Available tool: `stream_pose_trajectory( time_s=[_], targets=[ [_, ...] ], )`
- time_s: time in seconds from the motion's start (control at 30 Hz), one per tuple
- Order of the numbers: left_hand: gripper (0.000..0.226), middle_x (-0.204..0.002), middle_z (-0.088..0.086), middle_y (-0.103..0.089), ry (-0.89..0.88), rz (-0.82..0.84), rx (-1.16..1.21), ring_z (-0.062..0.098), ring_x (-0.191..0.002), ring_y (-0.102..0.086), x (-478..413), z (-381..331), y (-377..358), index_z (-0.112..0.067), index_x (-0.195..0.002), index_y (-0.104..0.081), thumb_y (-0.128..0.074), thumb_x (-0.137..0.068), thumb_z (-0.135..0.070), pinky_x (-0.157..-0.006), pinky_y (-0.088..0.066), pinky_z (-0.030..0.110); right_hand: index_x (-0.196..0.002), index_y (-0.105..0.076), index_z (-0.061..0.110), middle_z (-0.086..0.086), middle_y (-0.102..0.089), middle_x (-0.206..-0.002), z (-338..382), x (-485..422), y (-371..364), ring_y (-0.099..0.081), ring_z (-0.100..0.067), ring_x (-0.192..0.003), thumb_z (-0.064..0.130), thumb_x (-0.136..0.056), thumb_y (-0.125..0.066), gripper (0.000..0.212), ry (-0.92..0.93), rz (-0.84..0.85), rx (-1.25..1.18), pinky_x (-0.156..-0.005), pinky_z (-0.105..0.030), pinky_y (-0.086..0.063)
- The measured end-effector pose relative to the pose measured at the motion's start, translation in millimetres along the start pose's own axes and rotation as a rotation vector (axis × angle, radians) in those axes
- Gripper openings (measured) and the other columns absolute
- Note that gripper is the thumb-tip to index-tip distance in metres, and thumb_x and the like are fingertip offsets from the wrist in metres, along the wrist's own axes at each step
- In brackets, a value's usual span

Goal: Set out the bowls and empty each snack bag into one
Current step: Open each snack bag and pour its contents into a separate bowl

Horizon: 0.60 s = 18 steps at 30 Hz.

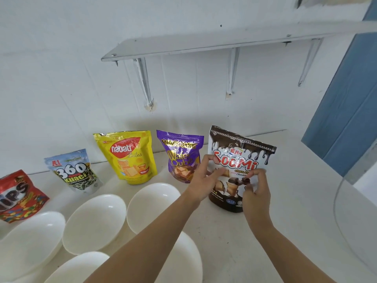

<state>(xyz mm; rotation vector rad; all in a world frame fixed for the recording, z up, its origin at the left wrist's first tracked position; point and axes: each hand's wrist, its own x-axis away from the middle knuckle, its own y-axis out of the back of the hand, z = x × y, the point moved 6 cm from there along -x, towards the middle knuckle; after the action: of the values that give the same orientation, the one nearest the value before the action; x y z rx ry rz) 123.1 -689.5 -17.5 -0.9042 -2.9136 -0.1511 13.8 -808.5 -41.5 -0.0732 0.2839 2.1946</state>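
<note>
**Item 1. Brown-and-white bag** (241, 158). Stood upright toward the back right corner of the worktop (295, 193), at the right end of the row of bags. Top seam looked flat and closed, so judged unopened.
- Left hand (205, 177): fingers (208, 158) curled round the bag's left edge, apparently to steady it.
- Right hand (256, 193): fingers (262, 173) bent and pinching the bag's front panel low down. Whether they held a fold of the film or only pressed it could not be told.
- Judged purpose: a two-handed hold to lift or tear open the first bag to be poured.

**Items 2–5. Other bags**, upright in a row along the back edge, faces forward, none touched.
- Purple bag (179, 154), just beside Item 1.
- Yellow bag (128, 156).
- Blue-and-white bag (74, 170).
- Red bag (17, 195), leaning, at the left edge and partly out of view.

**Items 6–10. White bowls**, all empty, set in front of the bags, most likely one per bag.
- Back row: left bowl (30, 242), middle bowl (94, 221), right bowl (151, 203), close together.
- Front edge: near-left bowl (77, 268) and near-right bowl (183, 262), the latter partly under the left forearm.
- The right bowl lay nearest Item 1 and was judged its likely receiver.

**Progress.** Bowls out; no bag emptied yet.

**Surroundings.** A white shelf (204, 41) on brackets hung on the wall above. A blue panel (346, 119) stood at the right. A clear curved object (338, 201) sat at the right edge; what it was could not be told.
</note>
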Motion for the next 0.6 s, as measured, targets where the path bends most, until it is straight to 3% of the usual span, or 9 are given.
stream_pose_trajectory(
  time_s=[0.07,0.17,0.3,0.4,0.43,0.53,0.6],
  targets=[
    [0.026,-0.117,-0.015,-0.063,-0.046,-0.021,-0.024,0.016,-0.102,-0.073,7,2,3,-0.02,-0.117,-0.05,-0.067,-0.098,-0.018,-0.082,-0.065,0.036,-0.101,-0.048,0.018,-0.001,-0.06,-0.119,5,5,0,-0.062,-0.013,-0.108,-0.017,-0.093,-0.041,0.037,-0.029,0.043,-0.052,-0.063,-0.019,-0.057],
    [0.025,-0.119,-0.005,-0.069,-0.113,-0.07,-0.006,0.018,-0.103,-0.075,22,2,13,-0.012,-0.113,-0.049,-0.068,-0.097,-0.013,-0.08,-0.065,0.048,-0.101,-0.049,0.012,0.005,-0.062,-0.113,12,14,-2,-0.061,-0.002,-0.1,-0.008,-0.1,-0.046,0.02,-0.04,0.066,-0.14,-0.06,-0.009,-0.052],
    [0.017,-0.104,-0.007,-0.073,-0.191,-0.117,0.056,0.01,-0.091,-0.076,49,-13,27,-0.012,-0.106,-0.048,-0.063,-0.1,-0.008,-0.064,-0.062,0.028,-0.102,-0.053,0.016,0.014,-0.063,-0.111,34,25,-11,-0.064,-0.003,-0.103,0.006,-0.1,-0.057,0.011,-0.009,0.114,-0.185,-0.063,-0.012,-0.056],
    [0.017,-0.093,-0.015,-0.076,-0.252,-0.168,0.06,0.006,-0.088,-0.074,68,-30,42,-0.017,-0.106,-0.049,-0.063,-0.101,-0.01,-0.067,-0.062,0.028,-0.102,-0.053,0.012,0.008,-0.067,-0.104,62,32,-19,-0.069,0.004,-0.081,0.006,-0.098,-0.06,0.01,0.029,0.164,-0.256,-0.055,-0.016,-0.054],
    [0.016,-0.086,-0.022,-0.073,-0.273,-0.207,0.037,0.001,-0.085,-0.071,75,-36,49,-0.02,-0.106,-0.051,-0.063,-0.101,-0.011,-0.068,-0.062,0.026,-0.102,-0.053,0.013,0.006,-0.068,-0.106,73,34,-22,-0.069,0.005,-0.082,0.008,-0.098,-0.062,0.011,0.053,0.181,-0.265,-0.055,-0.018,-0.055],
    [0.018,-0.084,-0.032,-0.068,-0.35,-0.31,-0.034,-0.007,-0.085,-0.062,95,-58,73,-0.029,-0.103,-0.052,-0.064,-0.101,-0.016,-0.077,-0.062,0.034,-0.102,-0.053,0.016,0.009,-0.067,-0.113,102,43,-35,-0.067,0.009,-0.094,0.012,-0.097,-0.065,0.014,0.13,0.22,-0.26,-0.058,-0.017,-0.056],
    [0.016,-0.089,-0.031,-0.068,-0.371,-0.359,-0.046,0.001,-0.097,-0.064,108,-70,88,-0.03,-0.104,-0.053,-0.065,-0.101,-0.02,-0.083,-0.063,0.046,-0.101,-0.053,0.016,0.014,-0.066,-0.112,121,49,-44,-0.067,0.007,-0.094,0.011,-0.096,-0.065,0.014,0.165,0.244,-0.28,-0.06,-0.015,-0.055]
  ],
)
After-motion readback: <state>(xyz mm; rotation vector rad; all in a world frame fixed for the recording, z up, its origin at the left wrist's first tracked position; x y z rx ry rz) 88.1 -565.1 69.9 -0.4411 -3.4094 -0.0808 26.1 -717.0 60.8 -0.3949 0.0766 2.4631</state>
